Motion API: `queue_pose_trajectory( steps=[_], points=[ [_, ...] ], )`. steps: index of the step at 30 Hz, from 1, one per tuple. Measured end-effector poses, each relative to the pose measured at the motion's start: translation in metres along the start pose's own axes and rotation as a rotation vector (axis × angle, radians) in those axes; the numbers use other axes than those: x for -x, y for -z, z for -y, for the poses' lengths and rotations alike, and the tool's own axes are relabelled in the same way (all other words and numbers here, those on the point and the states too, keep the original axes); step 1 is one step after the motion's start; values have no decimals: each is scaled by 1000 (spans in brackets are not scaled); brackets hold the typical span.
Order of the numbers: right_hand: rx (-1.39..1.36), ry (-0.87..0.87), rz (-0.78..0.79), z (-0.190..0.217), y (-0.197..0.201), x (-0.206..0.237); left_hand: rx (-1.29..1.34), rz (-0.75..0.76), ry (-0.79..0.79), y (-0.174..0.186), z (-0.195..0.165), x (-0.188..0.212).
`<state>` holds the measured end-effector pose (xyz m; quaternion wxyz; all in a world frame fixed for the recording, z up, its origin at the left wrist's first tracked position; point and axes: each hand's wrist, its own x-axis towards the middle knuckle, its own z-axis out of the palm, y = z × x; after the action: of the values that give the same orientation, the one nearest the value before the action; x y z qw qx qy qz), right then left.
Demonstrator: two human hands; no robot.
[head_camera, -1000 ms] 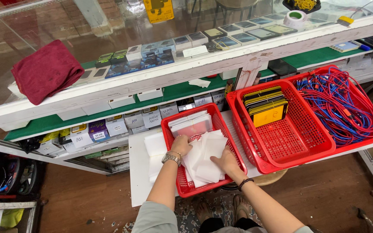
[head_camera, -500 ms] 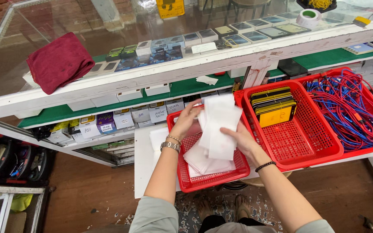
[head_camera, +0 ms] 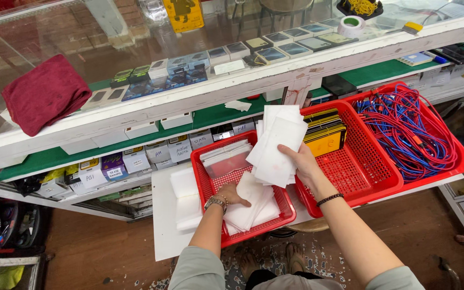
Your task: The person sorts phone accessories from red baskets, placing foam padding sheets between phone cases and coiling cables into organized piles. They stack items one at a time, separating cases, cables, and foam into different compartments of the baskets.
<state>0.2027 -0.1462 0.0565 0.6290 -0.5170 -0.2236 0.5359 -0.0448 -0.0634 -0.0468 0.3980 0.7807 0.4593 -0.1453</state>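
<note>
Keeping our right hand [head_camera: 302,164] pinched on the white packets [head_camera: 276,144] above the red basket [head_camera: 283,201], our left hand [head_camera: 236,194] presses flat inside it; lift squarely.

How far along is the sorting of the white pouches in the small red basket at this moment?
Midway, it seems. Done: a bunch of white pouches is out of the small red basket, held up in the right hand. In hand: the left hand presses on the white stack in the basket. Left: that stack and the clear sleeves behind it.
</note>
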Motion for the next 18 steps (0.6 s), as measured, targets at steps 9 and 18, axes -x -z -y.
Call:
queue_pose_trajectory(
  steps=[9, 18],
  points=[
    [59, -112, 52, 2, -3, 1, 273, 247, 129, -3, 0, 0],
    [50, -403, 222, -14, 0, 24, 957, -144, -48, 34, 3, 48]
  ],
)
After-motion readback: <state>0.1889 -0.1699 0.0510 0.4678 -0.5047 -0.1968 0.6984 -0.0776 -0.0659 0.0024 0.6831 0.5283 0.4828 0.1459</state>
